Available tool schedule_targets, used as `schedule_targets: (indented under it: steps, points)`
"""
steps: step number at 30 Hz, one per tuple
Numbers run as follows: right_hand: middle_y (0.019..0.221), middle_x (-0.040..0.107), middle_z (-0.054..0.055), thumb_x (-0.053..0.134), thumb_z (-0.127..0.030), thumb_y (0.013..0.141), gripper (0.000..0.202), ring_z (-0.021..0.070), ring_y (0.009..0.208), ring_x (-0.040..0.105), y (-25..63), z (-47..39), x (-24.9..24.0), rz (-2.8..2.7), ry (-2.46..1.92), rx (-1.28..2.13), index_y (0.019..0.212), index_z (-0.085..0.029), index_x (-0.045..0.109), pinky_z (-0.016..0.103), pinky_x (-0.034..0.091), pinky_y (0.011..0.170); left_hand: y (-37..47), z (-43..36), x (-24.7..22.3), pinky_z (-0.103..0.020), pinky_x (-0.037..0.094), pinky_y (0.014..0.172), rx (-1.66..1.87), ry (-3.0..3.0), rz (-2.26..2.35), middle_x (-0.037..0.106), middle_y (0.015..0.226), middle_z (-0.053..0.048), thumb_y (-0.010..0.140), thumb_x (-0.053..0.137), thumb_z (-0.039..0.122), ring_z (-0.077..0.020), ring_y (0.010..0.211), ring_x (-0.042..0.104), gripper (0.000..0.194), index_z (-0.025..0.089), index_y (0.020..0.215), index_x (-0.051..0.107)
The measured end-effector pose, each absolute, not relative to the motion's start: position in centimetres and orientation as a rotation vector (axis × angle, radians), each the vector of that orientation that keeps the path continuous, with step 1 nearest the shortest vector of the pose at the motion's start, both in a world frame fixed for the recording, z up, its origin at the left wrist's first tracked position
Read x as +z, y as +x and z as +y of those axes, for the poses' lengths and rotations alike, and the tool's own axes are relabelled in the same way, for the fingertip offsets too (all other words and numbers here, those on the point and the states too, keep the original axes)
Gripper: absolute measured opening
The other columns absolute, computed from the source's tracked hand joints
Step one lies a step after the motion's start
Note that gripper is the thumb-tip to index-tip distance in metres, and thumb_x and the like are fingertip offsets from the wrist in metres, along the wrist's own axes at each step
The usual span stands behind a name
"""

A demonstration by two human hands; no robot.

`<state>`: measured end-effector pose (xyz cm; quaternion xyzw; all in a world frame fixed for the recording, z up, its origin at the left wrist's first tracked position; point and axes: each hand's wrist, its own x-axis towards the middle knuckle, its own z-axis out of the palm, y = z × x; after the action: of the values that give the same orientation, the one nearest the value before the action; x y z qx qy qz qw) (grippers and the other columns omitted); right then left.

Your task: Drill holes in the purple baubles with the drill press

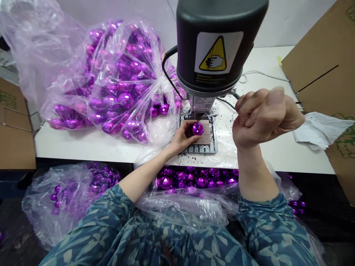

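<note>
a shiny purple ball (198, 128) is sitting right under the nose (198, 115) of a black drill (222, 14), over a flat tan board (205, 138); whether the drill is touching it, i cannot tell. the ball is looking round, with no long axis showing. the left hand (185, 136) is reaching in from the left and is nearer: its fingers and thumb are parting only as wide as the ball and are pinching it from the side. the right hand (263, 118) is hanging in the air to the right of the drill, well apart from the ball, curling into a tight fist; i cannot tell whether it is gripping a handle.

the board is lying on a metal plate (194, 149), and dark crumbs are scattering around it on the white table (277, 159). a big clear bag (124, 74) is bulging with purple balls at the left, while more balls (180, 181) are lying below the table's front edge. a white cloth or paper (318, 129) is resting at the right, by a cardboard box (318, 66). a pale wall (277, 18) is standing behind.
</note>
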<state>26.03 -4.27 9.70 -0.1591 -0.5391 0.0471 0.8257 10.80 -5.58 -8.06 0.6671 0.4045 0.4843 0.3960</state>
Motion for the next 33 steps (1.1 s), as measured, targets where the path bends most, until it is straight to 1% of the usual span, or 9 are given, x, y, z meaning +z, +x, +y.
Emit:
schedule_targets:
  steps: [3,6,10,17,21,24,27,30,33]
  points:
    - [0.045,0.005,-0.007,0.063,-0.04,0.098,0.066,0.0031,0.033,0.015,26.2,-3.9,9.0,-1.16,-0.302,0.037,0.055,-0.02,0.016,0.024,0.017,0.034,10.8,-5.6,-8.1,-0.051,0.054,0.114,1.241,1.669,0.999,0.066,0.136,-0.014,0.087,0.083,0.039,-0.0284,0.128,0.067,0.058,0.022,0.132,0.051]
    - [0.044,0.008,-0.007,0.059,-0.028,0.099,0.058,0.0023,0.032,0.018,26.4,-3.7,8.5,-1.224,-0.201,0.013,0.056,-0.018,0.021,0.021,0.019,0.035,10.9,-5.6,-8.2,-0.05,0.055,0.113,1.253,1.64,0.976,0.066,0.136,-0.015,0.087,0.084,0.04,-0.0286,0.128,0.067,0.058,0.022,0.131,0.051]
    - [0.042,0.011,-0.008,0.056,-0.013,0.094,0.054,0.0012,0.029,0.016,26.5,-3.5,8.1,-1.256,-0.059,-0.006,0.059,-0.019,0.015,0.021,0.018,0.034,10.9,-5.6,-8.1,-0.05,0.053,0.114,1.251,1.617,0.972,0.065,0.136,-0.015,0.087,0.084,0.04,-0.0286,0.129,0.066,0.058,0.022,0.131,0.052]
    - [0.041,0.021,-0.009,0.054,-0.012,0.093,0.052,0.0018,0.031,0.017,27.0,-2.8,7.3,-1.311,-0.011,-0.067,0.059,-0.02,0.016,0.022,0.02,0.033,11.0,-5.7,-8.1,-0.05,0.052,0.114,1.243,1.599,0.974,0.065,0.137,-0.014,0.086,0.084,0.041,-0.0286,0.129,0.066,0.058,0.023,0.131,0.052]
    - [0.041,0.023,-0.009,0.055,-0.009,0.092,0.052,0.0029,0.032,0.018,27.1,-2.9,6.3,-1.357,0.022,-0.063,0.057,-0.02,0.018,0.023,0.021,0.033,11.1,-5.7,-8.3,-0.05,0.052,0.115,1.271,1.586,0.987,0.067,0.134,-0.014,0.084,0.086,0.038,-0.0283,0.128,0.066,0.058,0.022,0.129,0.054]
    - [0.041,0.025,-0.009,0.057,-0.015,0.097,0.053,0.0035,0.032,0.022,26.8,-3.4,7.4,-1.302,-0.017,-0.01,0.055,-0.019,0.025,0.024,0.019,0.033,11.2,-5.6,-8.2,-0.048,0.052,0.114,1.273,1.598,1.006,0.067,0.133,-0.013,0.084,0.086,0.037,-0.0277,0.127,0.067,0.057,0.021,0.13,0.054]
    - [0.043,0.028,-0.008,0.064,-0.03,0.099,0.056,0.0026,0.034,0.03,26.3,-3.3,10.6,-1.22,-0.217,0.117,0.053,-0.019,0.034,0.023,0.021,0.036,11.2,-5.9,-7.5,-0.046,0.056,0.108,1.258,1.643,1.091,0.07,0.129,-0.012,0.084,0.086,0.034,-0.0263,0.121,0.069,0.055,0.021,0.129,0.056]
    - [0.044,0.022,-0.01,0.07,-0.055,0.09,0.061,0.0024,0.033,0.031,26.1,-2.3,13.6,-1.209,-0.332,0.257,0.053,-0.02,0.037,0.023,0.02,0.036,10.5,-7.1,-6.0,-0.045,0.058,0.101,1.298,1.697,1.245,0.071,0.12,-0.011,0.082,0.087,0.031,-0.0251,0.113,0.07,0.05,0.019,0.122,0.06]
    - [0.045,0.012,-0.011,0.069,-0.064,0.084,0.062,0.0016,0.033,0.027,26.0,-1.4,14.7,-1.218,-0.293,0.322,0.055,-0.021,0.034,0.021,0.015,0.035,8.8,-10.2,-4.4,-0.045,0.06,0.096,1.207,1.846,1.192,0.071,0.114,-0.009,0.085,0.085,0.037,-0.0235,0.106,0.07,0.042,0.019,0.117,0.063]
